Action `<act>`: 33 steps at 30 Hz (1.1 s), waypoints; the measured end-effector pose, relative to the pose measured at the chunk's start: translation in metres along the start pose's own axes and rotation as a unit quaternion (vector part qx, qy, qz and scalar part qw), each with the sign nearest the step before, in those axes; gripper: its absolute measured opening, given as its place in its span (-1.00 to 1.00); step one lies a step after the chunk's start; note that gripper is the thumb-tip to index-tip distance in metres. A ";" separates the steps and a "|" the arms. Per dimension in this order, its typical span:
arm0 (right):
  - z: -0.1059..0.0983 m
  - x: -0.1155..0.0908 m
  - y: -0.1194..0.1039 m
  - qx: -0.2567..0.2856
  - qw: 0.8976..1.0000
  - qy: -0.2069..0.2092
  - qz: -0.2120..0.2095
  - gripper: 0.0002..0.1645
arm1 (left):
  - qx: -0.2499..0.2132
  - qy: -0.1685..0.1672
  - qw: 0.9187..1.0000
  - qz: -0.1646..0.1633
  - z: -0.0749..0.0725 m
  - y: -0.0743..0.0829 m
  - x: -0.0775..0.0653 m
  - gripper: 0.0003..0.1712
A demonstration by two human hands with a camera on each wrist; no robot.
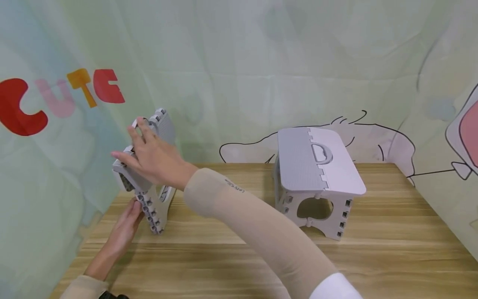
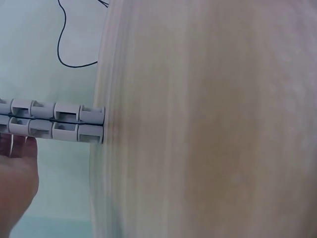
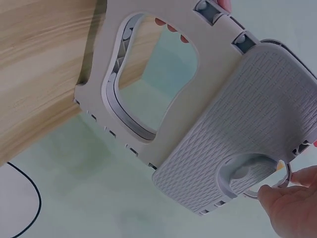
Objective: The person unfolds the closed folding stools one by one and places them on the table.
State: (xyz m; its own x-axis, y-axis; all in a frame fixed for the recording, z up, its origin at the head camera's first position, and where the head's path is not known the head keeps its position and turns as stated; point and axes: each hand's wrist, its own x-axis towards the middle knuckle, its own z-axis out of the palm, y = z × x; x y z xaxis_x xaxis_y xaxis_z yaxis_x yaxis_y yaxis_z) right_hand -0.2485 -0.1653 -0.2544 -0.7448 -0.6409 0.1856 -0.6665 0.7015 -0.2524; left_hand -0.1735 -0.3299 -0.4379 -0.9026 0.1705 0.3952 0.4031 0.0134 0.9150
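At the left of the table, a partly folded grey-and-white step stool [image 1: 166, 124] stands upright, its seat halves folded down from a top ridge. My left hand [image 1: 126, 222] grips its lower leg from the left. The thumb lies at the hinged edge [image 2: 52, 119], and fingertips [image 3: 172, 28] show through the leg opening in the right wrist view. Across the top ridge, my right hand [image 1: 158, 160] rests with spread, mostly straight fingers. In the right wrist view its digits touch the ring-shaped handle [image 3: 252, 193], beside the textured seat half [image 3: 198, 171].
A second folding step stool [image 1: 302, 160] stands unfolded to the right on the wooden table [image 1: 216, 265]. Printed curtains [image 1: 231, 54] hang close behind the table and along both sides. The right sleeve [image 1: 254, 224] stretches across the table's middle.
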 end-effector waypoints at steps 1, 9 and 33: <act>0.001 0.000 0.001 0.007 1.000 0.002 -0.003 -0.04 | 0.007 -0.002 1.000 -0.003 -0.001 0.000 0.000 -0.35; 0.002 -0.002 0.005 0.028 0.999 0.010 -0.017 -0.08 | 0.073 -0.009 0.997 -0.019 -0.004 0.001 0.000 -0.38; 0.022 -0.016 0.039 0.134 0.977 0.147 -0.078 -0.30 | 0.163 0.029 0.986 -0.002 -0.001 0.003 -0.001 -0.45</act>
State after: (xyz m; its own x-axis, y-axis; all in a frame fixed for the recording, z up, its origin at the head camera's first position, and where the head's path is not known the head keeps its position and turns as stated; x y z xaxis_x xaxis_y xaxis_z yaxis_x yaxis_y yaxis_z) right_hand -0.2616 -0.1350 -0.2881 -0.6387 -0.5883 0.4959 -0.7692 0.4709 -0.4320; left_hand -0.1718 -0.3307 -0.4358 -0.9076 0.1140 0.4041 0.4182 0.3317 0.8456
